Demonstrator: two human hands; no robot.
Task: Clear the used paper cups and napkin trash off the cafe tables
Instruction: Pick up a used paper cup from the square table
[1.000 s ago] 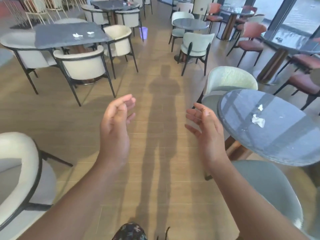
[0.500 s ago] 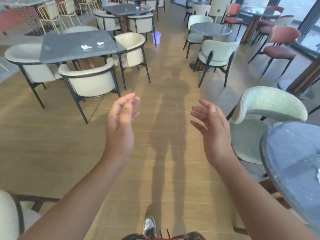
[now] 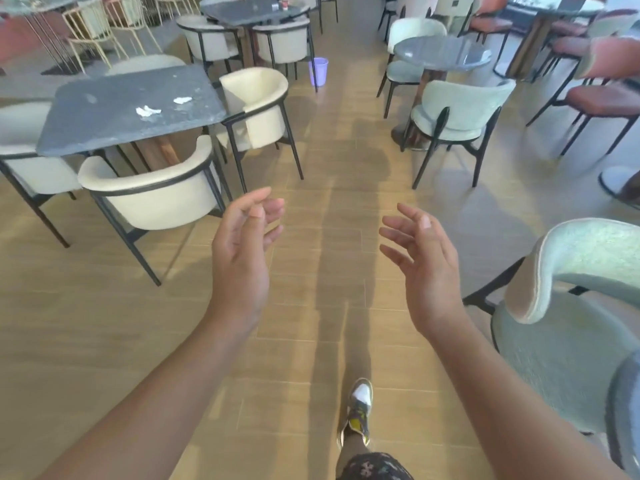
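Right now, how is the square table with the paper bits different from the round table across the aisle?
The square table has straight edges and corners; the round table is a circle. Two crumpled napkin scraps lie on the square table; I can see none on the round table. The square table has cream chairs beside it, the round table pale green chairs. Both have dark grey tops.

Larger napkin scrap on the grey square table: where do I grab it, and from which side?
Probably pinch the napkin scrap at its bunched middle, from straight above: it lies low and crumpled on the table. Reach over the aisle-side corner.
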